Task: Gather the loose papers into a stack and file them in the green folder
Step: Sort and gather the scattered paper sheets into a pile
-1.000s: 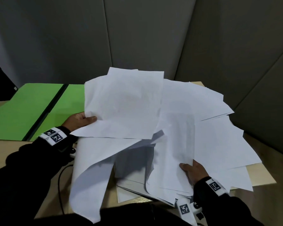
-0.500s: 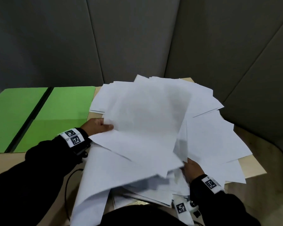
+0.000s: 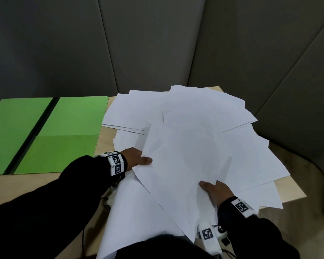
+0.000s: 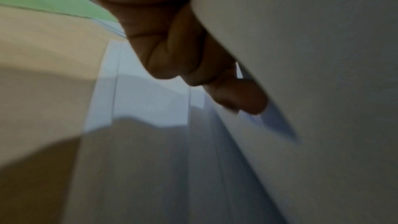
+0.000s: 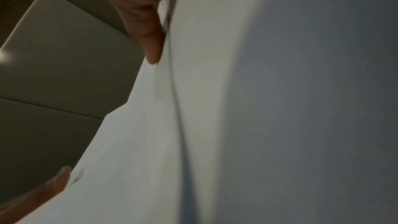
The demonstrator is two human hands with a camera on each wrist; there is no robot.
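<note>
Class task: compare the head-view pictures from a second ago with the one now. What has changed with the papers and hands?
The raised sheets in the left hand have come down flatter onto the papers. The right hand still grips the near edge. The green folder stays open and empty beside them.

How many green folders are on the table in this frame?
1. The green folder lies open flat at the table's left end, beside the spread papers that both hands hold. A second folder could be hidden under the sheets; none shows.

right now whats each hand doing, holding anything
left hand: grips the edge of the loose papers, thumb on top.
right hand: pinches sheets at the pile's near edge.
</note>
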